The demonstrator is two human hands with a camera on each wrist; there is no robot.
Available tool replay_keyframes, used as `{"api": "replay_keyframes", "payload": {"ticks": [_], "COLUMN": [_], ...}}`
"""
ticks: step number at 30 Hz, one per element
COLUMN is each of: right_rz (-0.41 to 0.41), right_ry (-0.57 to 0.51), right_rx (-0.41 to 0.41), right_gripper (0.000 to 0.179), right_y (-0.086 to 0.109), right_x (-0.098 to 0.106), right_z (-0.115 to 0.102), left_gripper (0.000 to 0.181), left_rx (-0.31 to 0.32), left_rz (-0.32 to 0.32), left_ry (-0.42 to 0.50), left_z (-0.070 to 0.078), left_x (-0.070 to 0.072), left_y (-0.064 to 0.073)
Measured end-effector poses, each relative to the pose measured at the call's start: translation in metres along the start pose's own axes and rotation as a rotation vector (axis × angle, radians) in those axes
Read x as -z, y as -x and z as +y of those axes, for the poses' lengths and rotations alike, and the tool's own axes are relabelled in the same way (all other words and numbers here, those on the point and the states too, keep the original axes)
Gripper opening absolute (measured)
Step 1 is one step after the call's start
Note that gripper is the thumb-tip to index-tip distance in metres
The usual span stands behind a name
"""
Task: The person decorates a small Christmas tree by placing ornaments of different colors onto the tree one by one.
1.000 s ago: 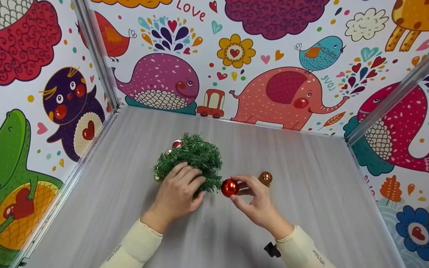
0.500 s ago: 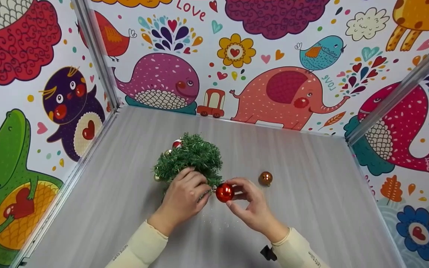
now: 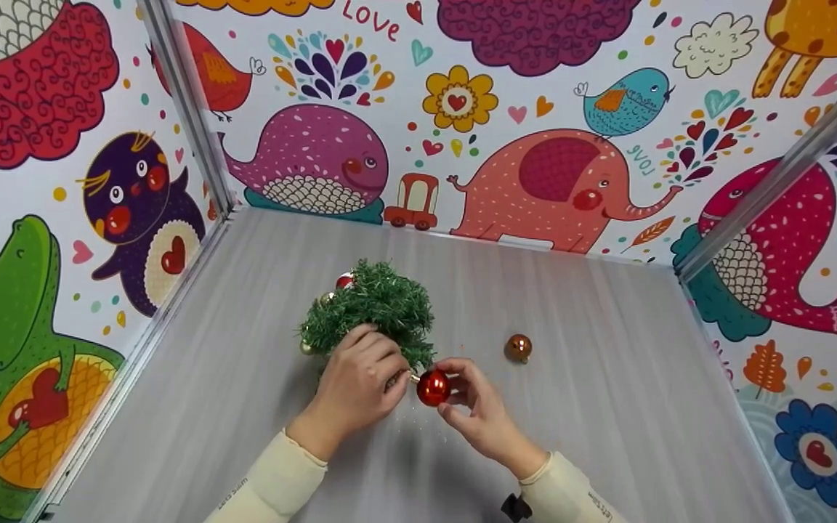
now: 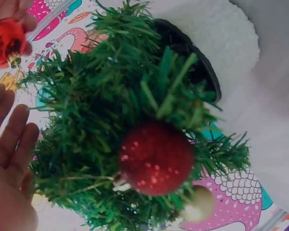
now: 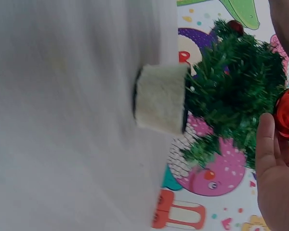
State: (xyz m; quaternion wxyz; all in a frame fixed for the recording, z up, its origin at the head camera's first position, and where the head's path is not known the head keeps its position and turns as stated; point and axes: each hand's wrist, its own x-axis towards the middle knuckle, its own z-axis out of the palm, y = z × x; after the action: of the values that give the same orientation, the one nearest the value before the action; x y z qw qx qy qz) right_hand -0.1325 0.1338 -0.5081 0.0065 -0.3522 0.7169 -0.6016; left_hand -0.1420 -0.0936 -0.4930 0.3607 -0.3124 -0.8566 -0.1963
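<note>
A small artificial Christmas tree (image 3: pixel 386 290) stands left of centre on the table, baubles among its branches. In the left wrist view, one is a glittery red bauble (image 4: pixel 156 159) and another a pale gold bauble (image 4: pixel 200 204). My right hand (image 3: pixel 487 421) holds a shiny red bauble (image 3: pixel 434 388) between thumb and fingers, its gold cap turned toward the tree. Beside the near branches, my left hand (image 3: pixel 360 374) has thumb and forefinger together at the bauble's hanging loop; the loop itself is mostly hidden by the fingers. The tree's white pot (image 5: pixel 161 98) shows in the right wrist view.
A copper-brown bauble (image 3: pixel 518 348) lies on the grey table (image 3: pixel 607 363), to the right of the tree. Printed cartoon panels (image 3: pixel 535 189) wall the table at the back and both sides. Fine glitter specks lie in front of the hands.
The right hand has brought the red bauble left and nearer to me. The left hand has slid from the branches to the bauble's loop. Tree and brown bauble stay put.
</note>
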Motion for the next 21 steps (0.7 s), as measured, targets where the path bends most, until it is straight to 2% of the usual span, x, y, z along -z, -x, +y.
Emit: {"api": "replay_keyframes", "payload": {"ticks": [5,8,10,14,21], "right_rz": [-0.043,-0.05,-0.045,0.006,0.173], "right_ry": [-0.092,-0.042,0.011,0.131,0.356], "right_rx": [-0.118,-0.145,-0.132,-0.05,0.165], "right_gripper": [0.043,0.041,0.04,0.039,0.03], "right_y": [0.003,0.003,0.002,0.0,-0.009], "right_x": [-0.005,-0.008,-0.009,-0.013,-0.021], "right_z": [0.007,0.008,0.007,0.003,-0.005], "left_gripper": [0.007,0.007,0.007,0.008,0.008], "left_rx": [-0.002,0.002,0.003,0.0,0.001], "left_rz": [-0.014,-0.02,-0.024,-0.024,-0.014], "left_ry": [0.008,0.015,0.017,0.024,0.034], "left_z": [0.004,0.005,0.005,0.006,0.008], "left_x": [-0.002,-0.004,-0.005,-0.006,-0.006], "left_y": [-0.001,0.0,0.001,0.001,-0.001]}}
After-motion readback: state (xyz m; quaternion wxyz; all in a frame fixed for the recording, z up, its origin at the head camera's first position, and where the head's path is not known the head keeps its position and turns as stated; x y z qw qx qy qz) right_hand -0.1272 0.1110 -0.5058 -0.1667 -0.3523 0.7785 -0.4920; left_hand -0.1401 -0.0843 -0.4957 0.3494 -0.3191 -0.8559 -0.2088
